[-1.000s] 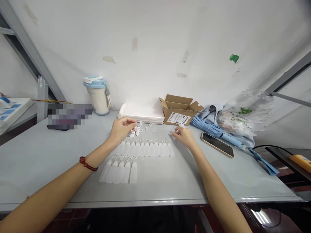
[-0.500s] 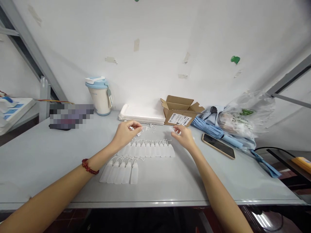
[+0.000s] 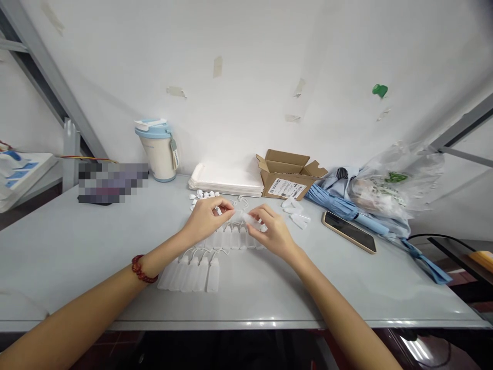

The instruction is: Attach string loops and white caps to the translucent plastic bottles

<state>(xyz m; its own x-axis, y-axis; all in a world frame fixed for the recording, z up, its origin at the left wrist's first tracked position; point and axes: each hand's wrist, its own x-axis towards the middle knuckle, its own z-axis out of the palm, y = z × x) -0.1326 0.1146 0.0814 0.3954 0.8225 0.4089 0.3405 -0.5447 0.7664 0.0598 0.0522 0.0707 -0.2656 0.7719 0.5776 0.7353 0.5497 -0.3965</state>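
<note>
From the head camera, my right hand pinches a translucent plastic tag firmly between thumb and fingers. My left hand is curled nearly closed, its fingertips pinching the tag's white loop cord (the cord's end is hidden behind my fingers). Both hands nearly meet above the upper row of tags. Small white caps lie at eleven o'clock, loose tags at two, and a lower row of tags at seven.
</note>
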